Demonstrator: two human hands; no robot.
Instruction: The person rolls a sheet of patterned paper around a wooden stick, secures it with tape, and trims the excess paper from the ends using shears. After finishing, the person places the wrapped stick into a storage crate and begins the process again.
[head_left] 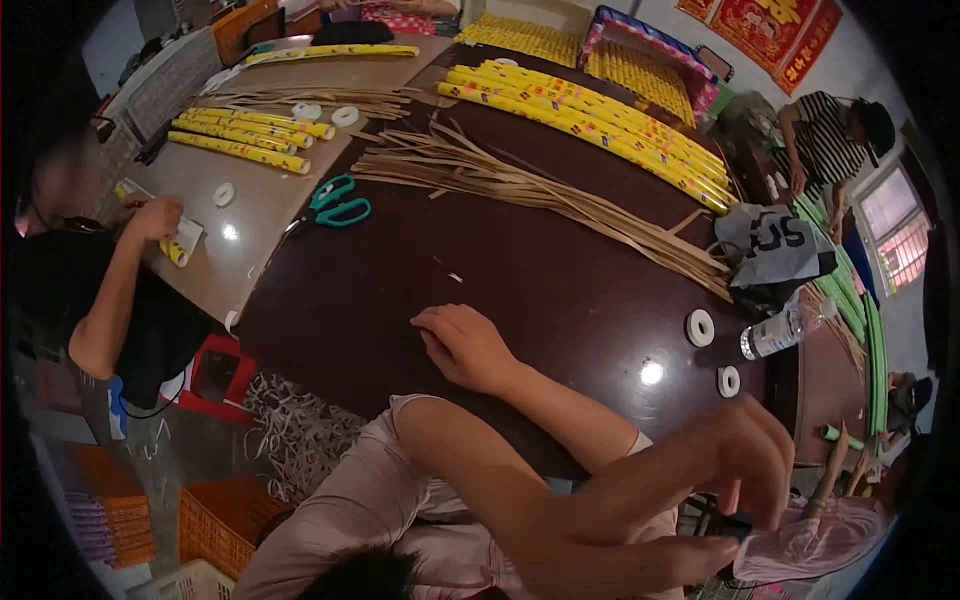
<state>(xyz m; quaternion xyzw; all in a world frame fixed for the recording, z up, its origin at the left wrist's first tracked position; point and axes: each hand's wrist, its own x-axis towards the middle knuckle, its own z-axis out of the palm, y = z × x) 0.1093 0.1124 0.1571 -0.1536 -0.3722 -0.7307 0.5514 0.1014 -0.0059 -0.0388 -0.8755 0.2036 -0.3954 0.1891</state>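
Note:
My left hand (690,485) is raised close to the camera at lower right. Its fingers curve over with the thumb apart from them, and nothing shows between them. On the dark brown table (480,240) rests my right hand (465,345), back up, fingers loosely bent, with no object visible in it. A small white scrap (455,278) lies just beyond its fingertips. Teal-handled scissors (340,203) lie farther off to the left. Two white tape rolls (700,327) (729,381) and a clear water bottle (780,330) are to the right.
Long brown paper strips (540,195) cross the table before yellow patterned tubes (590,125). A grey bag (765,245) is at right. A co-worker's hand (157,217) holds a yellow tube at left. White scraps (290,430) and an orange crate (215,520) are on the floor.

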